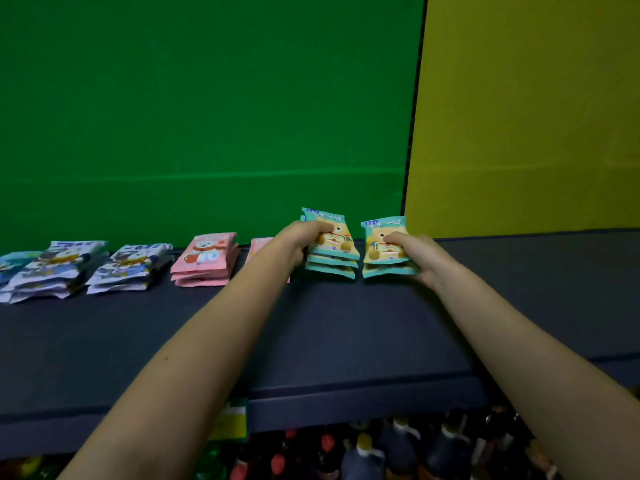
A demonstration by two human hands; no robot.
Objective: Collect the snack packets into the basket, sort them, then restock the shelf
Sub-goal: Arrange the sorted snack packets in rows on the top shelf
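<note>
Two stacks of teal snack packets with a bear picture stand at the back of the dark shelf top (346, 323). My left hand (301, 240) grips the left teal stack (332, 251), thumb on its top packet. My right hand (420, 256) grips the right teal stack (386, 252) from its right side, thumb on top. Left of them lie a pink stack (206, 259), a second pink stack (259, 247) mostly hidden behind my left wrist, and two white-and-blue stacks (130, 268) (52, 271). No basket is in view.
A green wall (207, 116) and a yellow panel (526, 116) rise right behind the shelf top. Below the shelf's front edge stand several dark bottles (398, 452) with coloured caps. A light blue packet (10, 263) shows at the far left edge.
</note>
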